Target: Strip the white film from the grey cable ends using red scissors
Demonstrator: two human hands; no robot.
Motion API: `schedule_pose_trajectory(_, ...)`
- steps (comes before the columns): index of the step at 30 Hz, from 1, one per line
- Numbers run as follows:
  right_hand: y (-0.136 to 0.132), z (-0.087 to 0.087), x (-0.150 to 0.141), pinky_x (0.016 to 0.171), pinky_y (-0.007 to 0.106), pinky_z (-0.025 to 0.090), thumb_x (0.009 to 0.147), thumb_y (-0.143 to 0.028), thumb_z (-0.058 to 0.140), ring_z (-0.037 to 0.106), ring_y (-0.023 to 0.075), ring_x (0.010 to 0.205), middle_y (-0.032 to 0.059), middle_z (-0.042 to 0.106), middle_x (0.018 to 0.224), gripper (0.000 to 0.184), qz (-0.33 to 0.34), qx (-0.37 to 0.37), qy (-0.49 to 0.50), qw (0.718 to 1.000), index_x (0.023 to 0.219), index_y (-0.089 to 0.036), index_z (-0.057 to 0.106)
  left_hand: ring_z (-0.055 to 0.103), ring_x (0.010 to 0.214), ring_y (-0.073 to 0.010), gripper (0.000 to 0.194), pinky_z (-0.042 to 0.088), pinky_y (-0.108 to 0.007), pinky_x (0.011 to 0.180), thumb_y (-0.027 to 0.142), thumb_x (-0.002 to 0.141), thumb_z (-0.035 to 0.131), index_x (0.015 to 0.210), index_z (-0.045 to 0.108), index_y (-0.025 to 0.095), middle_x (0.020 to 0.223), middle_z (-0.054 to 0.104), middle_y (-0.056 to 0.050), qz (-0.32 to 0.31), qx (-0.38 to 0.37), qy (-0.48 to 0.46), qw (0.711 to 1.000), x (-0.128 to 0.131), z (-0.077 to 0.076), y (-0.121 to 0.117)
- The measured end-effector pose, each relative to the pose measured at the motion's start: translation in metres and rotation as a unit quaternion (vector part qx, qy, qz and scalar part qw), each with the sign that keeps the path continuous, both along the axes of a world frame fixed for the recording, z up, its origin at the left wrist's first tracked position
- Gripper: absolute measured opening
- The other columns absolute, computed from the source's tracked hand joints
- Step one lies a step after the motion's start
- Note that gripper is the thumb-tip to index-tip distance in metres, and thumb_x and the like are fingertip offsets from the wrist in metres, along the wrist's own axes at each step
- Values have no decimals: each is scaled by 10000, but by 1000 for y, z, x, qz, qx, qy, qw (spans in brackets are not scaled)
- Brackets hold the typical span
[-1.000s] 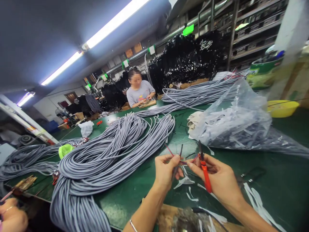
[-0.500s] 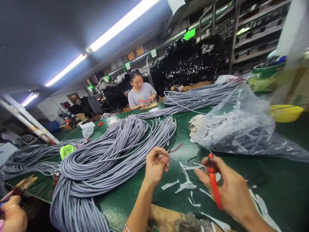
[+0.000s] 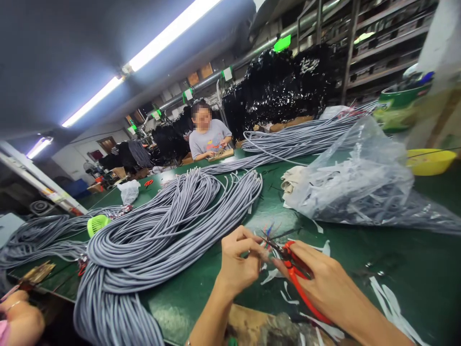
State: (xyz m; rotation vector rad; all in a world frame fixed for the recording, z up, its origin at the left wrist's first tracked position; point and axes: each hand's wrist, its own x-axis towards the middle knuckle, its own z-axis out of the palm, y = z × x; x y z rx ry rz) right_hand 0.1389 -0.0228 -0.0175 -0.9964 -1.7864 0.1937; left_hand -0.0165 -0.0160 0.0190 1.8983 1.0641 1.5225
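In the middle of the view my left hand [image 3: 240,259] is closed, its thumb and finger pinching fine coloured wires [image 3: 268,231] that stick out past the fingertips. My right hand [image 3: 326,276] grips a pair of red-handled scissors [image 3: 301,292]. Their dark blades point left, close to the wires and the left fingertips; whether they touch is too small to tell. To the left of my hands lies a large coiled bundle of grey cables [image 3: 144,240]. White strips [image 3: 273,275] are scattered on the table under and around my hands.
A clear plastic bag [image 3: 360,192] of white scraps lies on the green table [image 3: 403,269] at right, near a yellow bowl [image 3: 430,162] and a green tub [image 3: 399,110]. A wooden board [image 3: 248,323] is at the front edge. A co-worker [image 3: 209,137] sits opposite; another person's arm [image 3: 23,317] shows lower left.
My right hand has moved left, bringing the scissors up to my left hand, blades now at the wires. My left hand has shifted slightly right and down.
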Motion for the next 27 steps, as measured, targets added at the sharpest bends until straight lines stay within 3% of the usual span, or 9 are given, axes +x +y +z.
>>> schedule_pose_trajectory(5,0,-3,1,448,255,426,943,-466,371,552,139,461,18,604,584,383,12,24,-32,999,671,-244,524,621,614,-175,241,490,-259,571,149,656,583,423,601,209,531,577,-29,-30,-51,-1,998,-4,4,0)
schedule_pose_trajectory(9,-1,-8,3,433,254,389,951,-401,355,515,122,417,8,581,536,396,-15,54,-70,996,632,-237,524,535,455,-101,195,448,-209,452,237,650,696,533,552,178,542,550,10,-68,-158,-71,982,-2,7,2)
schedule_pose_trajectory(14,1,-9,5,454,253,385,941,-461,329,513,122,429,20,591,514,472,-20,13,-57,998,590,-226,540,496,373,-57,479,358,-134,337,354,495,850,669,435,189,536,531,66,-82,-253,-160,950,2,10,9)
schedule_pose_trajectory(19,15,0,18,396,271,313,869,-605,327,445,146,368,29,512,422,543,-155,-62,-54,984,466,-253,421,431,313,-23,535,272,-125,302,418,452,854,746,477,174,595,611,45,-110,-285,-210,929,-3,18,13)
schedule_pose_trajectory(23,23,5,35,356,263,243,796,-447,516,434,169,330,40,515,421,375,-214,-176,-151,949,479,-248,492,304,325,32,431,209,-113,318,381,537,844,724,533,147,698,674,-18,-101,-280,-232,926,-35,22,-18)
schedule_pose_trajectory(27,22,9,46,370,253,231,761,-214,545,412,140,301,30,492,396,310,-187,-208,-192,941,452,-234,519,323,315,2,405,252,-145,317,429,554,845,640,571,143,639,651,-26,-136,-385,-135,903,-94,0,-81)
